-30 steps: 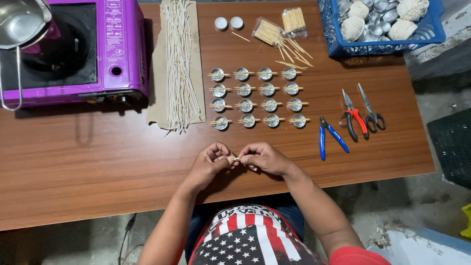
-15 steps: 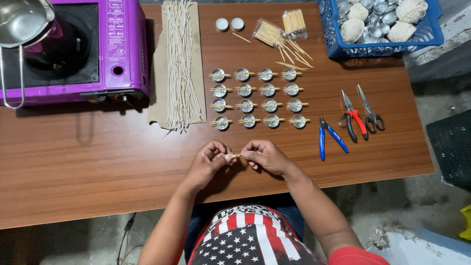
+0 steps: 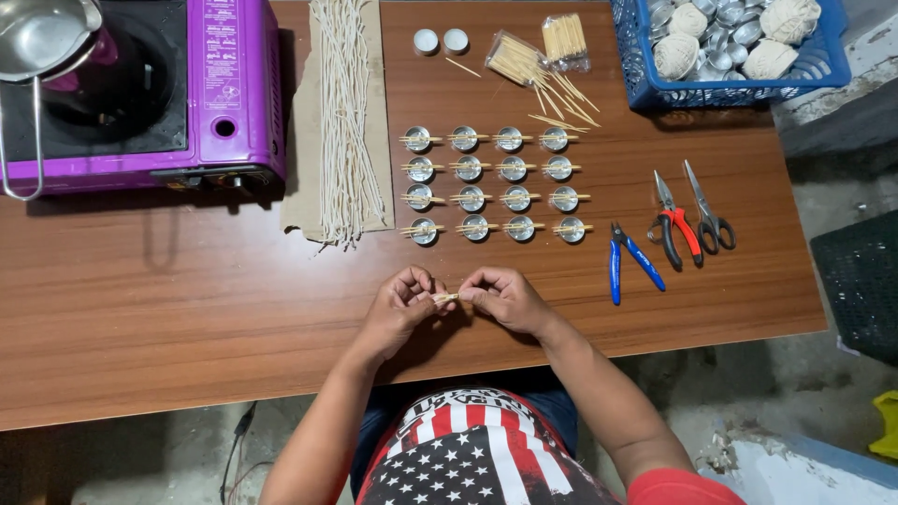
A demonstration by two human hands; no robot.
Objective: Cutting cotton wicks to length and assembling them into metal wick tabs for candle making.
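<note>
My left hand (image 3: 400,307) and my right hand (image 3: 505,297) meet above the near part of the brown wooden table (image 3: 168,299). Between their fingertips they pinch a small pale wooden stick piece (image 3: 446,298). Just beyond the hands stand several small metal cups (image 3: 493,183) in rows, each with thin sticks laid across its top. A bundle of pale wick strings (image 3: 344,122) lies on brown cardboard to the left of the cups.
A purple portable gas stove (image 3: 215,103) with a metal pot (image 3: 42,42) sits far left. Loose toothpicks (image 3: 547,79) and two white tealights (image 3: 440,41) lie at the back. Blue pliers (image 3: 629,259), red-handled cutters (image 3: 675,224) and scissors (image 3: 708,210) lie right. A blue basket (image 3: 730,47) holds string balls and cups.
Both hands stay pinched on the stick piece; the fingers have shifted slightly. Nothing else on the table moved.
</note>
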